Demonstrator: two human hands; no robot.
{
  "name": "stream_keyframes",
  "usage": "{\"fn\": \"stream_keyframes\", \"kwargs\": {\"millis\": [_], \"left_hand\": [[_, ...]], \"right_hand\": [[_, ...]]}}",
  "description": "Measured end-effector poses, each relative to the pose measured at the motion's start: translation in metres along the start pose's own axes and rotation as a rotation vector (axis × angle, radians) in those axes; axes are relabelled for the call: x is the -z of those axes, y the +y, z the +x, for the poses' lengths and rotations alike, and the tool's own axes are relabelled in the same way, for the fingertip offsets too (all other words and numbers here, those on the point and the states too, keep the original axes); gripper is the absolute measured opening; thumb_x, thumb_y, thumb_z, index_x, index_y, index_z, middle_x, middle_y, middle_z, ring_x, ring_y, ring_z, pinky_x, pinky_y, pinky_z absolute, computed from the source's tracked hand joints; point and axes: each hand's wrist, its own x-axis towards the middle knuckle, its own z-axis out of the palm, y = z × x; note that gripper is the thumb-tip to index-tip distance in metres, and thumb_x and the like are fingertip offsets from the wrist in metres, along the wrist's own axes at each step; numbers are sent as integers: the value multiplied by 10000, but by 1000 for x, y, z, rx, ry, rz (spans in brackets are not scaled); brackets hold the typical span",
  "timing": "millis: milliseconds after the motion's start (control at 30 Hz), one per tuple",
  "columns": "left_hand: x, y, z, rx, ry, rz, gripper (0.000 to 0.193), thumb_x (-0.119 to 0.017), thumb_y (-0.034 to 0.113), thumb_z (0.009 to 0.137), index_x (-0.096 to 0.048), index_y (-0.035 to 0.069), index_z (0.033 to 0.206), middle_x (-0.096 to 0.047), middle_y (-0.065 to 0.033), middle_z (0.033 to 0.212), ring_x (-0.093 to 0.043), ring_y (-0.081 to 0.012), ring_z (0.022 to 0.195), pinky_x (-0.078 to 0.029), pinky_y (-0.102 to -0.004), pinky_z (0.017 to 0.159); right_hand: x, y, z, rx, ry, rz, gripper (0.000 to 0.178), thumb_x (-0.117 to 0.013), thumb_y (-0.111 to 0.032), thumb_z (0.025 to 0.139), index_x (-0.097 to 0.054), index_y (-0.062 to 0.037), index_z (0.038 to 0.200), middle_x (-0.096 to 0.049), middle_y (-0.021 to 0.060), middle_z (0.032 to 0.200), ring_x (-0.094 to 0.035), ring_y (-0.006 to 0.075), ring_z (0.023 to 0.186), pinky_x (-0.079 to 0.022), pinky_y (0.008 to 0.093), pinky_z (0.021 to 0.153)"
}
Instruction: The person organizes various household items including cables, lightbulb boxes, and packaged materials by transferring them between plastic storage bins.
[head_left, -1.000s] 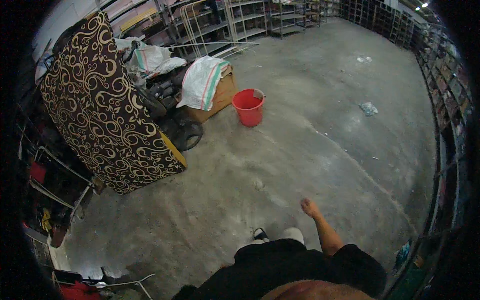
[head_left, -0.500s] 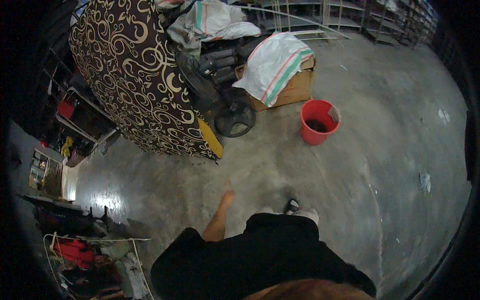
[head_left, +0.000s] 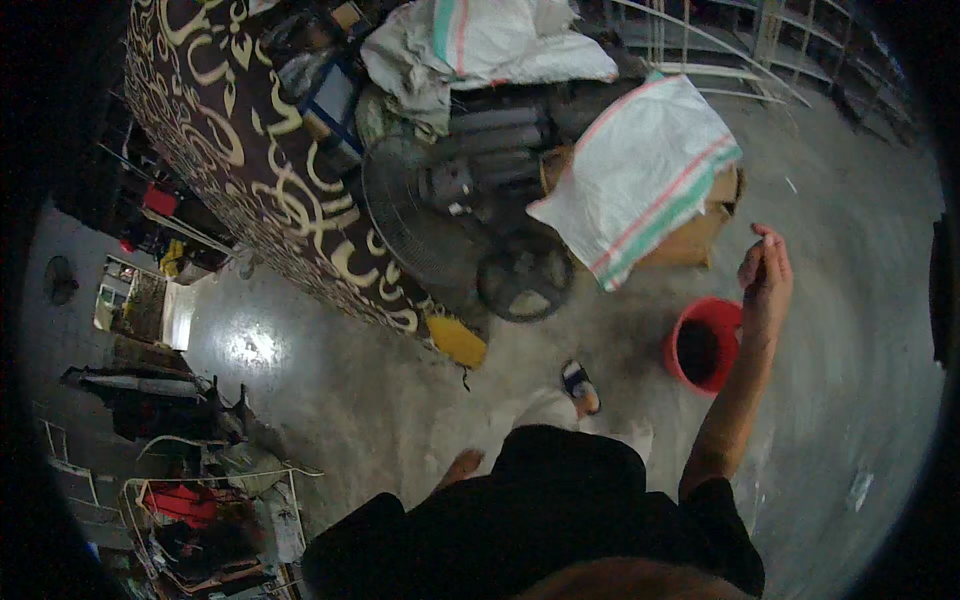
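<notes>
My right hand (head_left: 768, 270) is raised in front of me, above and just past the red bucket (head_left: 690, 365). Its fingers are loosely bent, with a gap between some of them, and nothing shows in them. The bucket stands on the floor, dark inside, its right side partly covered by my forearm. Close to my left side, only a small part of my left hand (head_left: 463, 466) or wrist shows; its fingers are hidden. Beyond the bucket, a white woven sack (head_left: 645, 165) with red and green stripes lies over a cardboard box (head_left: 690, 237).
A tall bundle in brown patterned cloth (head_left: 300, 200) stands left, beside a round fan grille (head_left: 410, 205) and a black wheel-like disc (head_left: 524, 277). Metal shelving (head_left: 700, 70) is at the back. A rack of clothes (head_left: 200, 520) stands lower left on the concrete floor.
My right hand has come into view at the right. My left hand has drawn back towards my body. The bucket, box and bundle look nearer, and my view has shifted.
</notes>
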Motion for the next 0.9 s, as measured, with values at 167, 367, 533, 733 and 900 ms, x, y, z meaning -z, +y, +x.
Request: {"fn": "stream_keyframes", "kwargs": {"millis": [167,367,533,733,900], "left_hand": [[300,194,130,31,390,-1077,434,-520,373,1039,-573,40,1312,-651,-98,1135,-617,-221,1067,-476,-365,916],[391,247,171,13,611,-1122,419,-516,371,1047,-575,46,1305,-645,-54,1110,-616,-190,1007,-468,-330,909],[179,142,202,341,234,-255,324,-547,258,995,-612,49,1233,-619,-159,1286,-568,-337,1211,-455,-452,1011],[151,218,213,535,70,-643,310,-565,219,962,-620,52,1218,-633,-157,1249,-582,-326,1182,-469,-448,991],[181,243,246,557,86,-711,304,-580,186,935,-627,54,1205,-645,-156,1219,-594,-317,1158,-481,-444,975]], "right_hand": [[-91,66,75,-274,-161,-58,342,-552,-353,1019,-664,-45,1118,-415,-84,693,-355,40,583,-264,225,525],[-168,159,130,-542,-460,-77,255,-568,-270,1008,-662,-52,1099,-460,-59,704,-428,51,604,-364,239,537],[-210,198,192,-733,-635,-68,216,-575,-252,1006,-677,-63,1022,-466,-47,672,-409,57,556,-365,233,499],[-223,220,309,-700,-712,-157,200,-576,-231,999,-674,-58,1015,-450,-48,638,-383,43,535,-307,225,478],[-244,229,368,-640,-693,-177,208,-564,-233,1008,-667,-54,1034,-461,-52,664,-375,36,549,-298,217,473]]}}
